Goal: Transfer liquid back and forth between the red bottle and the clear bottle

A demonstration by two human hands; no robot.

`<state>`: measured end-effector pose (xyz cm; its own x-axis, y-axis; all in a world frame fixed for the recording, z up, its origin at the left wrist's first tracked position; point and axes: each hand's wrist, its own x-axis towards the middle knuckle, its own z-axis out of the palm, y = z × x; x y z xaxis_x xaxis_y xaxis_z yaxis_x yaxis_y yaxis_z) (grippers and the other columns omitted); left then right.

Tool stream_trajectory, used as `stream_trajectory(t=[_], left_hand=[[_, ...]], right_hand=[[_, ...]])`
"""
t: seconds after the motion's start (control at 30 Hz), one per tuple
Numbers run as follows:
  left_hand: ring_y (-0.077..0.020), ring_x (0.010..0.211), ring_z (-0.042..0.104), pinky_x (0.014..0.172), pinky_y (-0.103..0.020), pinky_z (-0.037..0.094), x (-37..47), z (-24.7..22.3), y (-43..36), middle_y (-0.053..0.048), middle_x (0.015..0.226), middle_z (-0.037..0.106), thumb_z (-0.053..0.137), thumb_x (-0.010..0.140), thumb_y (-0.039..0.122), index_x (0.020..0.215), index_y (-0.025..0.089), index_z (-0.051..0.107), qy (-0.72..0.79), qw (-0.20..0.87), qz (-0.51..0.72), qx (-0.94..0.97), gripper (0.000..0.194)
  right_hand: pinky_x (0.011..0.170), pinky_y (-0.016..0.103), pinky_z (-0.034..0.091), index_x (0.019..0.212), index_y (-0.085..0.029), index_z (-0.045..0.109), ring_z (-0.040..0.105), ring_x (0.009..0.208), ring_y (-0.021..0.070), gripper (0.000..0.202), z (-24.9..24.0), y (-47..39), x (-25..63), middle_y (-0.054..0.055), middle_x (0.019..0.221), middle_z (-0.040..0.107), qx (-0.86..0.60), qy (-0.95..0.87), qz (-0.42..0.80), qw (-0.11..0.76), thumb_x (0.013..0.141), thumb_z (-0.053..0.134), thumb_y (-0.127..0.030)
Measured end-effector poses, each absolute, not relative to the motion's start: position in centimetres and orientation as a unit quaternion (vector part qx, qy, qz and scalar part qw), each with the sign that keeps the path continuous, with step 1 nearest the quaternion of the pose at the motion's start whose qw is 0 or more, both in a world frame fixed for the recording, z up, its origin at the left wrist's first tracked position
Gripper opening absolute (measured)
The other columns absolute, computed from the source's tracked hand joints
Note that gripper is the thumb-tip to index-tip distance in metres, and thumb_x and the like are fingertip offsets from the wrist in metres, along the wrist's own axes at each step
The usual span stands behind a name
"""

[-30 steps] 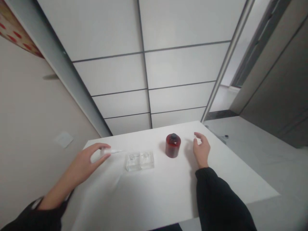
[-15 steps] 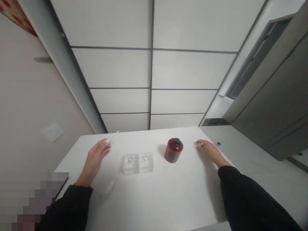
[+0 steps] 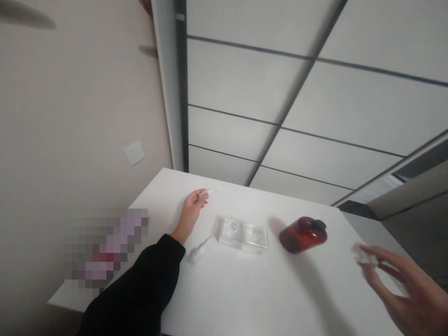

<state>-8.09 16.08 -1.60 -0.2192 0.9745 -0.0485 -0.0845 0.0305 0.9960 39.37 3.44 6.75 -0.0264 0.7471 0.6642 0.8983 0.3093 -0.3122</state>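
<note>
My left hand rests at the far left of the table, its fingers closed around a slim whitish stick-like piece with a narrow tip. Blur hides its exact kind. At the right, my right hand pinches a small clear piece between thumb and fingers; it looks like glass or plastic. Between the hands lies a clear box with two compartments. To its right stands a red-brown bottle with a black cap. A translucent white dropper-like piece lies left of the box.
The white table meets a wall with a socket on the left. Large panelled sliding doors rise behind it. A blurred-out pinkish patch covers the table's left edge.
The view has swung left and tilted, so everything sits slanted. My right hand has come up nearer the camera with the small clear piece. My left hand still holds its stick-like piece.
</note>
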Motion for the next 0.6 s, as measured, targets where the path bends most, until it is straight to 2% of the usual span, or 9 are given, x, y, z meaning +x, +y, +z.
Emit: stream_trajectory(t=[0.03, 0.07, 0.1, 0.17, 0.27, 0.3, 0.47, 0.6], left_hand=[[-0.0252, 0.109, 0.072, 0.094, -0.047, 0.063, -8.0, -1.7, 16.0, -0.010, 0.129, 0.070, 0.070, 0.104, 0.039, 0.131, 0.017, 0.066, 0.541, 0.470, 0.562, 0.413, 0.035], [-0.0252, 0.110, 0.072, 0.094, -0.047, 0.063, -7.9, -1.7, 16.0, -0.010, 0.129, 0.070, 0.070, 0.104, 0.039, 0.131, 0.017, 0.066, 0.540, 0.469, 0.561, 0.416, 0.036], [-0.0251, 0.109, 0.072, 0.093, -0.046, 0.063, -7.8, -1.8, 16.0, -0.010, 0.129, 0.070, 0.070, 0.104, 0.039, 0.131, 0.017, 0.066, 0.540, 0.469, 0.559, 0.420, 0.035], [-0.0249, 0.109, 0.072, 0.093, -0.046, 0.064, -7.7, -1.8, 16.0, -0.010, 0.128, 0.070, 0.070, 0.104, 0.039, 0.130, 0.017, 0.066, 0.540, 0.466, 0.555, 0.427, 0.035], [-0.0246, 0.108, 0.072, 0.092, -0.046, 0.064, -7.7, -2.0, 16.1, -0.010, 0.128, 0.070, 0.070, 0.104, 0.038, 0.130, 0.017, 0.067, 0.541, 0.460, 0.553, 0.437, 0.034], [-0.0245, 0.108, 0.072, 0.092, -0.046, 0.064, -7.7, -2.1, 16.1, -0.010, 0.127, 0.070, 0.070, 0.104, 0.038, 0.129, 0.017, 0.067, 0.541, 0.457, 0.553, 0.439, 0.034], [-0.0237, 0.105, 0.072, 0.091, -0.045, 0.064, -7.7, -2.2, 16.2, -0.009, 0.124, 0.071, 0.070, 0.104, 0.039, 0.128, 0.016, 0.067, 0.536, 0.448, 0.561, 0.444, 0.033], [-0.0224, 0.101, 0.073, 0.090, -0.043, 0.064, -7.6, -2.0, 16.1, -0.008, 0.119, 0.072, 0.070, 0.104, 0.039, 0.125, 0.016, 0.068, 0.529, 0.447, 0.567, 0.446, 0.031]], right_hand=[[0.076, 0.047, 0.065, 0.120, -0.035, 0.074, 0.076, 0.084, 0.0298, 0.035, 8.4, 3.9, 36.3, 0.008, 0.111, 0.078, -0.525, -0.765, -0.081, 0.365, 0.094, 0.070, -0.058], [0.077, 0.044, 0.065, 0.124, -0.034, 0.072, 0.076, 0.085, 0.0285, 0.031, 9.9, 4.7, 33.0, 0.008, 0.110, 0.078, -0.460, -0.812, -0.049, 0.355, 0.096, 0.071, -0.049], [0.073, 0.040, 0.064, 0.126, -0.034, 0.071, 0.075, 0.087, 0.0269, 0.027, 11.3, 5.9, 29.6, 0.007, 0.108, 0.078, -0.389, -0.859, -0.005, 0.334, 0.100, 0.069, -0.039], [0.084, 0.040, 0.063, 0.129, -0.032, 0.072, 0.073, 0.102, 0.0264, 0.028, 13.3, 8.9, 23.5, 0.008, 0.115, 0.077, -0.294, -0.916, 0.081, 0.260, 0.105, 0.059, -0.023], [0.098, 0.043, 0.058, 0.123, -0.024, 0.075, 0.067, 0.113, 0.0266, 0.029, 14.3, 13.6, 17.6, 0.011, 0.122, 0.075, -0.225, -0.956, 0.152, 0.111, 0.106, 0.052, -0.015], [0.099, 0.042, 0.056, 0.119, -0.022, 0.076, 0.067, 0.112, 0.0260, 0.028, 14.3, 14.8, 16.6, 0.010, 0.120, 0.076, -0.215, -0.959, 0.161, 0.087, 0.105, 0.053, -0.013], [0.097, 0.037, 0.055, 0.103, -0.020, 0.079, 0.070, 0.103, 0.0230, 0.030, 13.3, 18.1, 14.7, 0.005, 0.108, 0.079, -0.177, -0.967, 0.184, -0.005, 0.096, 0.057, -0.002], [0.095, 0.035, 0.054, 0.097, -0.022, 0.082, 0.072, 0.101, 0.0227, 0.032, 13.2, 18.6, 13.4, 0.005, 0.108, 0.079, -0.175, -0.968, 0.175, -0.051, 0.090, 0.060, 0.002]])
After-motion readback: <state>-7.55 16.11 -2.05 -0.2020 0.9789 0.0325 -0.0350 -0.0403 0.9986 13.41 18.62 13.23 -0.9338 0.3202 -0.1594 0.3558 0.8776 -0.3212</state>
